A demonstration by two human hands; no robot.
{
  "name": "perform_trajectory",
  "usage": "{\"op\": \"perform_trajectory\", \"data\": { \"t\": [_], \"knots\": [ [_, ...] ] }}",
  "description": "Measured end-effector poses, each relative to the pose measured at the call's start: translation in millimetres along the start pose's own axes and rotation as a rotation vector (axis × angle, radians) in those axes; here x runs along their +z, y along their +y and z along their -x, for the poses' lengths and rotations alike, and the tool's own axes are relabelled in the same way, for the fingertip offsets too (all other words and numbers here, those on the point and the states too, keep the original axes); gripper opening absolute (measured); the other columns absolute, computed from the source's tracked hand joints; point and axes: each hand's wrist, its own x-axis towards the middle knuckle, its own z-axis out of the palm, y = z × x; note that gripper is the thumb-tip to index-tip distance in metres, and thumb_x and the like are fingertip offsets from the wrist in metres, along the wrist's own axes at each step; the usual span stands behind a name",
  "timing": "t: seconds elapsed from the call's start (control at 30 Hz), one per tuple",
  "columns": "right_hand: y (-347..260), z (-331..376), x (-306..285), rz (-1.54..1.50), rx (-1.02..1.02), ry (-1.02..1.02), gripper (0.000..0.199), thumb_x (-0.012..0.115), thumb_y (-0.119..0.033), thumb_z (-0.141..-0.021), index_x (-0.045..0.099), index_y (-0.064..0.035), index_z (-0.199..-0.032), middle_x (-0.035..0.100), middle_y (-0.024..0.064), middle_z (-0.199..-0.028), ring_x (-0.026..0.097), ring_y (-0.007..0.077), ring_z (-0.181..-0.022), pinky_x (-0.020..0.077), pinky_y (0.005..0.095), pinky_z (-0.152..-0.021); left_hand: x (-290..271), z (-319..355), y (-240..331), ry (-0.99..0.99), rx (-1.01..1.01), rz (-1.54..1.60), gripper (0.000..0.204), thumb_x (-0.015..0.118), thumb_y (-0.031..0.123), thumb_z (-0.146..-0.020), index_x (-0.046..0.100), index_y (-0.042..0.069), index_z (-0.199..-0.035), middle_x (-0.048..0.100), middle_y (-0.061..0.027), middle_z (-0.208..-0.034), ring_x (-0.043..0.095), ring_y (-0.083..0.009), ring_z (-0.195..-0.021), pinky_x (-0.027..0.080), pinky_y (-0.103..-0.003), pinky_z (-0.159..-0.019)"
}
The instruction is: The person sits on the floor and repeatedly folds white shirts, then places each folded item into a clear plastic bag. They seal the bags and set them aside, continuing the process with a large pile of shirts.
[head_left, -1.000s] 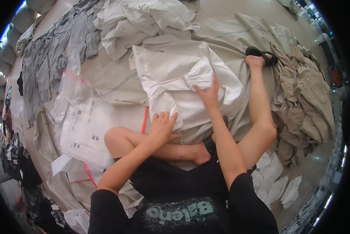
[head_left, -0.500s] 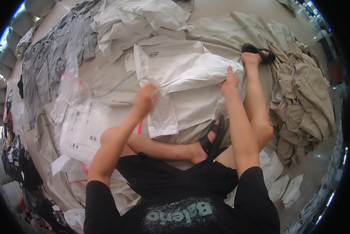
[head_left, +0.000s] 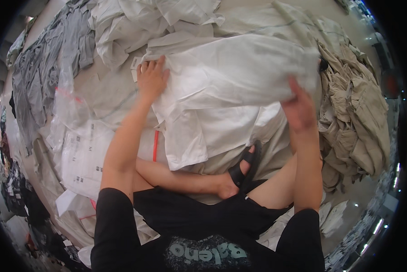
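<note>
A white garment, apparently a shirt, lies spread across the covered floor before my crossed legs. My left hand rests flat on its left end, fingers spread, beside a small white tag. At the garment's lower right edge is my right hand, blurred by motion. One finger or the thumb points up over the cloth; the hand looks open, with no grip visible. The garment's right end is blurred too and covers most of my far sandal. A lower white part hangs toward my near foot.
Clear plastic bags with red strips lie at the left. Grey garments are heaped at the far left, white ones at the back and beige ones at the right. My black sandal sits close to the garment's near edge.
The white cloth's upper part has spread out wider to the right. My left hand has moved up onto its left end. My right hand has shifted right and down, off its earlier pinch.
</note>
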Motion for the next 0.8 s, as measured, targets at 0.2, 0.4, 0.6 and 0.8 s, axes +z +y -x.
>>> {"op": "perform_trajectory", "data": {
  "t": [0.2,0.4,0.6,0.8],
  "knots": [
    [33.5,108.5,82.4,0.902,-0.158,-1.115,0.057,0.074,-0.006,-0.093,0.066,-0.0112,-0.149,0.06,0.0173,-0.158,0.053,0.0372,-0.151,0.0372,0.0563,-0.128,24.4,-30.4,-35.2,-0.209,-0.054,0.022,0.061,0.06,0.04,-0.104,0.049,0.025,-0.162,0.071,-0.0092,-0.128,0.067,-0.0348,-0.122,0.049,-0.058,-0.099],
    [132.3,160.2,82.2,1.301,-0.283,-1.098,0.061,0.071,-0.007,-0.086,0.066,-0.0161,-0.146,0.054,0.0098,-0.164,0.043,0.0301,-0.158,0.0302,0.0545,-0.132,71.8,-55.9,-66.0,-0.272,-0.221,0.258,0.049,0.059,0.032,-0.104,0.054,0.029,-0.153,0.076,-0.0142,-0.12,0.073,-0.0395,-0.113,0.054,-0.055,-0.092],
    [204.8,178.3,38.4,1.541,-0.215,-0.99,0.056,0.066,-0.006,-0.09,0.067,-0.0148,-0.145,0.057,0.0097,-0.16,0.047,0.0307,-0.155,0.042,0.0524,-0.123,59.6,-69.8,-91.4,-0.344,-0.301,0.506,0.045,0.062,0.015,-0.101,0.063,0.022,-0.146,0.076,-0.0199,-0.119,0.072,-0.0428,-0.111,0.055,-0.055,-0.094],
    [121.2,101.3,49.0,1.809,-0.357,-0.113,0.067,0.075,-0.022,-0.093,0.055,0.0016,-0.152,0.056,0.027,-0.153,0.051,0.0445,-0.146,0.0434,0.054,-0.118,-48.3,8.3,-1.0,0.051,-0.038,0.379,0.059,0.068,0.024,-0.1,0.056,0.001,-0.152,0.061,-0.0235,-0.151,0.054,-0.0427,-0.144,0.04,-0.054,-0.121]
  ]
}}
